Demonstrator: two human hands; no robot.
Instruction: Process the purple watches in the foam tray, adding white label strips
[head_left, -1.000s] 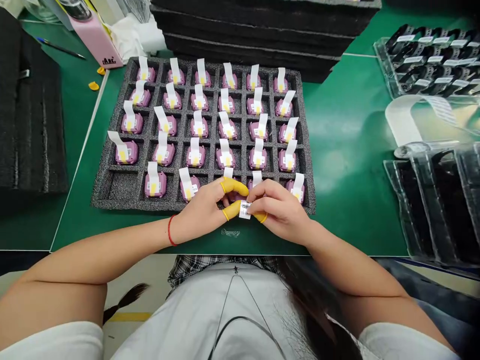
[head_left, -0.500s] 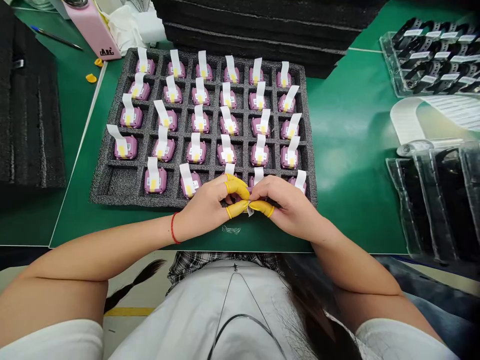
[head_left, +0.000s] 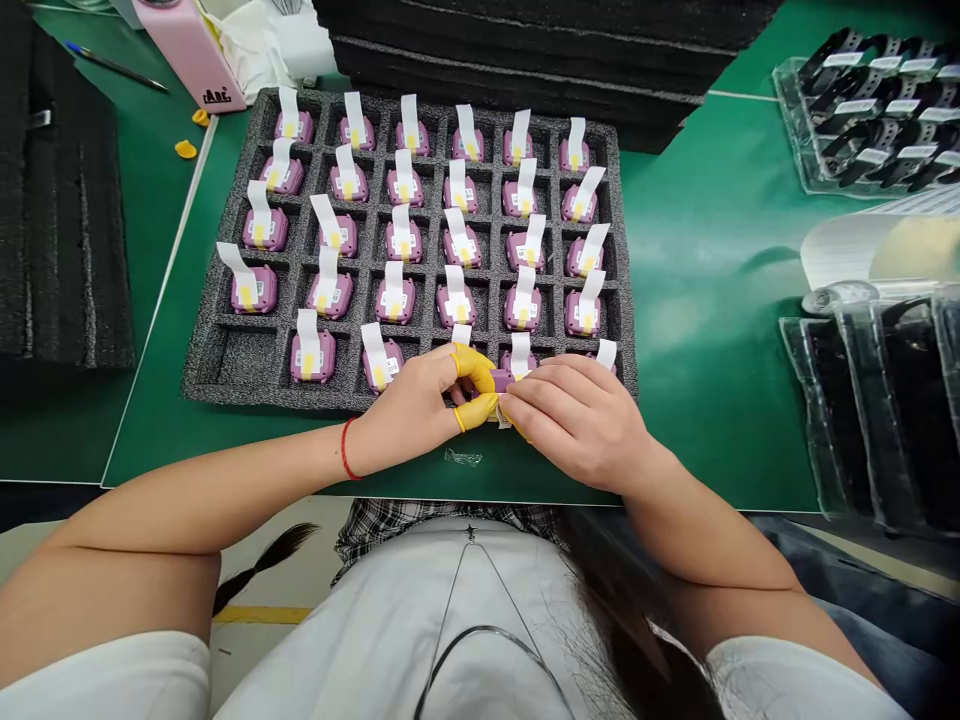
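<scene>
Left hand: the left hand [head_left: 405, 410], with a red string bracelet [head_left: 345, 450] at its wrist, pinches from the tray side. Its thumb and forefinger wear yellow finger cots [head_left: 476, 407], nearly closed on a pink device [head_left: 501, 381].

Right hand: the right hand [head_left: 574, 425] lies over the device's other side, fingers together and pressing against it. Its fingertips are mostly hidden, so I can't tell exactly how they grip.

Held piece: the pink device sits between both hands at the foam tray's near edge, a small white tag [head_left: 504, 417] showing beneath it. I can't tell whether it's touching the tray.

Tray: a black foam tray [head_left: 225, 385] lies on a green mat [head_left: 712, 250]. Its cells hold rows of pink devices [head_left: 311, 358], each with a white paper strip [head_left: 307, 335] and a yellow mark.

Around: black foam trays [head_left: 525, 60] are stacked behind it. To the right are a clear tray of black straps [head_left: 862, 120] and clear plastic sleeves [head_left: 877, 400]. To the left, a pink box [head_left: 187, 55] stands near a pen [head_left: 112, 65] and a loose yellow finger cot [head_left: 186, 150].
</scene>
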